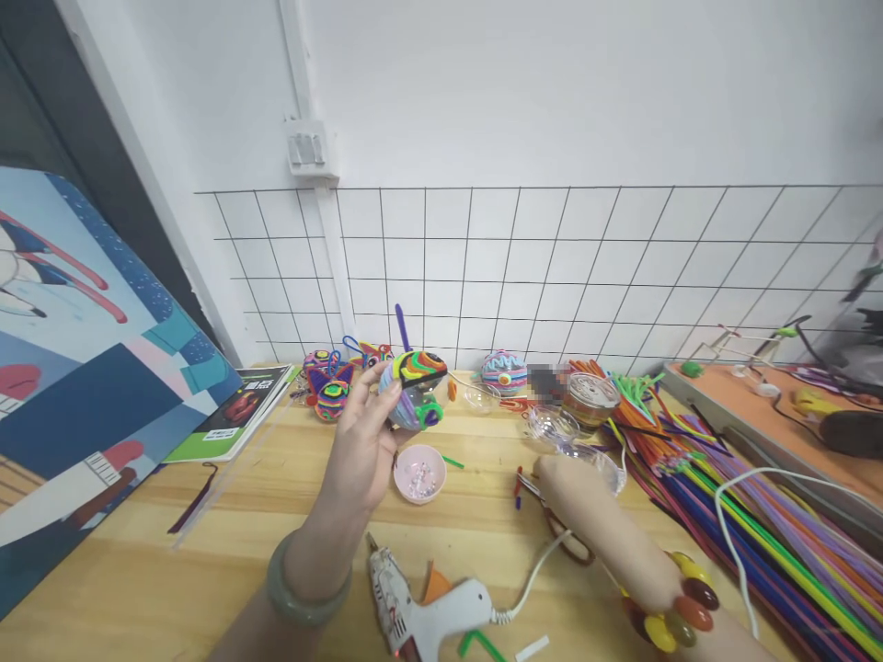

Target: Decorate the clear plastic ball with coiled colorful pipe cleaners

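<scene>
My left hand is closed around a ball partly covered in coiled pipe cleaners, many colours, with a clear patch on its side. A purple pipe cleaner sticks up just behind the ball. Below it stands a small pink bowl holding tiny shiny bits. My right hand reaches over the table, by a pair of scissors and clear plastic half-shells. Its fingers are turned away, so I cannot see whether they grip anything. Short orange and blue pieces lie beside the scissors.
A white glue gun lies in front, its cord running right. Bundled pipe cleaners spread along the right. Decorated balls, a striped ball and a round tin stand at the back. Books lie left.
</scene>
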Demonstrator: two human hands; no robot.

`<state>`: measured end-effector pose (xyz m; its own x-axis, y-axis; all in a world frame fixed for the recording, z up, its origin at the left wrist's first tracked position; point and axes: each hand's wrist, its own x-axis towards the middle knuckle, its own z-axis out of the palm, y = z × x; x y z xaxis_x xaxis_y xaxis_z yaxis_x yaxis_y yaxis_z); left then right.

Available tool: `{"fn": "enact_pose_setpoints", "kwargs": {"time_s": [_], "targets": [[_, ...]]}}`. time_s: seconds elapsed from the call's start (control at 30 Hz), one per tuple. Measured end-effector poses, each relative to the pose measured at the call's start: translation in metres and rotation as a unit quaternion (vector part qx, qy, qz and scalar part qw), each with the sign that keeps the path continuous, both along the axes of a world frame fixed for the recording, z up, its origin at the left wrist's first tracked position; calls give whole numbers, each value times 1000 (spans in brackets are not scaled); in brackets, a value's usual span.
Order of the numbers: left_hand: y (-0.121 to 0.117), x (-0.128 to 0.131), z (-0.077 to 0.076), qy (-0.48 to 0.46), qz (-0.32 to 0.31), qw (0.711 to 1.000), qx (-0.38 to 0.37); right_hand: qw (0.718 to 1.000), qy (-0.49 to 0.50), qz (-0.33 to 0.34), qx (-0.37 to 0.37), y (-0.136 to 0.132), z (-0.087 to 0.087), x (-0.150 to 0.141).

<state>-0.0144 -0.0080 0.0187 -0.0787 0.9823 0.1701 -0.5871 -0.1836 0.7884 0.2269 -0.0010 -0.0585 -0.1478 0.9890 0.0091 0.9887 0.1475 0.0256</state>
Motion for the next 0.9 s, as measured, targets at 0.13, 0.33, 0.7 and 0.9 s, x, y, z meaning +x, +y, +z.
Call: {"fn": "enact_pose_setpoints", "kwargs": {"time_s": [0.13,0.33,0.7,0.9], "targets": [[-6,8,-3,16,-28,999,-17,994,60,93,12,-11,25,-4],[-14,23,-9,39,-82,995,-42,961,178,193,82,-38,47,-5],[-24,36,-14,81,-117,987,-78,883,409,200,113,-58,62,-6],[-23,40,-16,101,-115,986,-66,860,324,300,254,-57,66,-7]]}}
